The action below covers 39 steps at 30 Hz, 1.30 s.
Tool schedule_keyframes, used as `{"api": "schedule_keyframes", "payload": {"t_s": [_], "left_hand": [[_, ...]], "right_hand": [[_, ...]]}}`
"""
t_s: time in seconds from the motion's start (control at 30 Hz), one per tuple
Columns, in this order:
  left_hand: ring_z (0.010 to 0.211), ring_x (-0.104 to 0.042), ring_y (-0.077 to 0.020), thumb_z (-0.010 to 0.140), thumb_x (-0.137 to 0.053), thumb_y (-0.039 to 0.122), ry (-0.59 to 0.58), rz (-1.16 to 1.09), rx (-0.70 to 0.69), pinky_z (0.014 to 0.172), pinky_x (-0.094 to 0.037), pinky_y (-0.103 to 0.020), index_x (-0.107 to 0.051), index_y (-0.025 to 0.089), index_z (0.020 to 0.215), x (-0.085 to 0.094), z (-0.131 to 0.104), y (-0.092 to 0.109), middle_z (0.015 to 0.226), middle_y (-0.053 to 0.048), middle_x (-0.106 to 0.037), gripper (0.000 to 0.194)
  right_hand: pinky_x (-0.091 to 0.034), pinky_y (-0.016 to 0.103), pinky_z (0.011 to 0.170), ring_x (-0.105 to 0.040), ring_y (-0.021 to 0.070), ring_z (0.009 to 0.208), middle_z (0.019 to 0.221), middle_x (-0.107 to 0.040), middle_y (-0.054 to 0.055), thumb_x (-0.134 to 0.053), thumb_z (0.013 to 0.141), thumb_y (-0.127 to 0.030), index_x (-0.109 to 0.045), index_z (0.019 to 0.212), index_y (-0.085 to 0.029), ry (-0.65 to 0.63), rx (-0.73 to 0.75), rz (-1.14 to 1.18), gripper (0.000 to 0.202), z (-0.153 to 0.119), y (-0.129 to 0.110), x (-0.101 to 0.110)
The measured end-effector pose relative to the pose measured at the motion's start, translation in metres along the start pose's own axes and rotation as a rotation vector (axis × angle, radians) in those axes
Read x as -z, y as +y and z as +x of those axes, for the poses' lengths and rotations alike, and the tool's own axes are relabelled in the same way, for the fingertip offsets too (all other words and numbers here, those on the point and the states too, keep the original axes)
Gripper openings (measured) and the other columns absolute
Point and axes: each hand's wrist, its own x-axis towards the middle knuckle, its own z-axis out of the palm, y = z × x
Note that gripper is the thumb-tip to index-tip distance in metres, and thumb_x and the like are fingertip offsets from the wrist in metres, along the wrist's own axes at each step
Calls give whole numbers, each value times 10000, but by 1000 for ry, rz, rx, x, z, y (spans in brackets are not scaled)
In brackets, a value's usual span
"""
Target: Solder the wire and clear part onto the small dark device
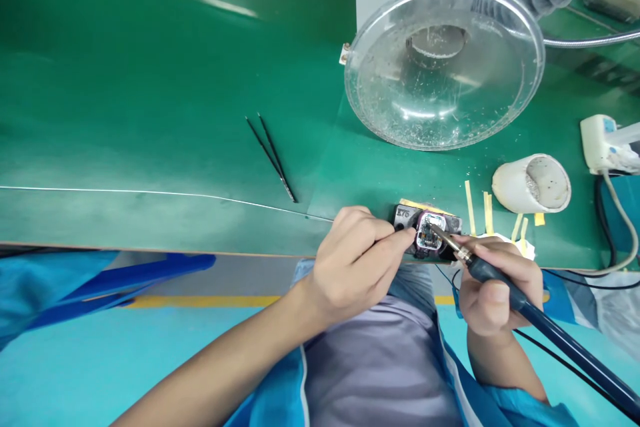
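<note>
My left hand (pixel 356 257) pinches the solder wire (pixel 200 195), my right hand (pixel 484 305) grips the soldering iron (pixel 565 335), and the circuit board (pixel 426 238), seated in the black fixture (pixel 406 219), looks light and fragile, best held by its edges

Bright blue open-fronted fabric jacket (pixel 273 393), white edging (pixel 305 380) along its front, greyish-purple shirt (pixel 380 363) beneath, faded blue denim trousers (pixel 417 282)
</note>
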Motion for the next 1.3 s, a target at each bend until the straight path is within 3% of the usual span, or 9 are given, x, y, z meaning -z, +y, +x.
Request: {"api": "schedule_keyframes", "payload": {"t_s": [0.2,0.37,0.6,0.77,0.83,0.93,1.03,1.13,1.3], "left_hand": [[851,-647,-185,1049,-745,-10,-11,-2,2,817,-604,-371,-802,129,1210,1,1,-1,955,-48,-746,220],[836,-652,-173,1069,-734,16,-8,16,7,812,-599,-352,-793,165,1209,-1,2,-2,936,-36,-751,213],[856,-669,-176,1066,-749,27,-78,-51,45,843,-598,-370,-790,172,1210,11,-2,10,942,-35,-767,209],[969,-707,-216,1153,-773,243,-168,-27,17,942,-616,-412,-783,126,1323,29,-7,12,1049,-86,-803,206],[1039,-736,-222,1174,-718,217,-158,61,20,977,-607,-411,-766,148,1383,39,-5,-4,1128,-101,-817,225],[1267,-755,-272,1128,-606,75,-143,330,89,1057,-578,-457,-777,230,1415,60,0,-54,1358,-124,-821,368],[1440,-702,-368,1100,-598,140,-129,512,213,1170,-542,-592,-829,264,1358,88,-3,-120,1518,-136,-785,369],[1383,-712,-378,1099,-687,282,-117,550,289,1207,-520,-652,-863,274,1289,118,-14,-165,1451,-106,-814,260],[1265,-730,-305,1172,-692,506,-127,563,397,1220,-505,-578,-870,240,1221,146,-28,-157,1214,-55,-811,324]], "right_hand": [[-751,471,720,-839,288,896,970,-765,56,-728,1179,-451,-828,1282,-194,100,63,18,294,1,3,-2],[-762,495,777,-859,319,994,999,-793,75,-716,1182,-447,-825,1302,-193,-69,-1,3,301,-1,3,5],[-692,399,566,-742,226,657,888,-744,27,-761,1148,-522,-856,1252,-205,296,135,-9,347,6,18,-17],[-750,515,769,-799,283,794,982,-773,59,-792,1133,-645,-852,1304,-203,255,12,-109,478,-1,23,-5],[-744,559,850,-828,327,874,1006,-785,83,-799,1130,-668,-848,1317,-182,198,-12,-155,524,-4,24,3],[-726,538,862,-834,331,896,1071,-788,90,-807,1135,-633,-850,1348,-191,185,24,-179,493,-5,27,9],[-702,512,831,-822,324,883,1072,-781,83,-798,1143,-616,-843,1403,-216,136,44,-188,479,-3,29,12],[-688,511,837,-799,314,856,1018,-758,74,-785,1152,-595,-835,1433,-212,85,46,-197,478,-2,27,13],[-693,494,858,-814,327,953,1092,-802,110,-797,1161,-534,-795,1531,-210,7,77,-217,492,4,18,10]]}}
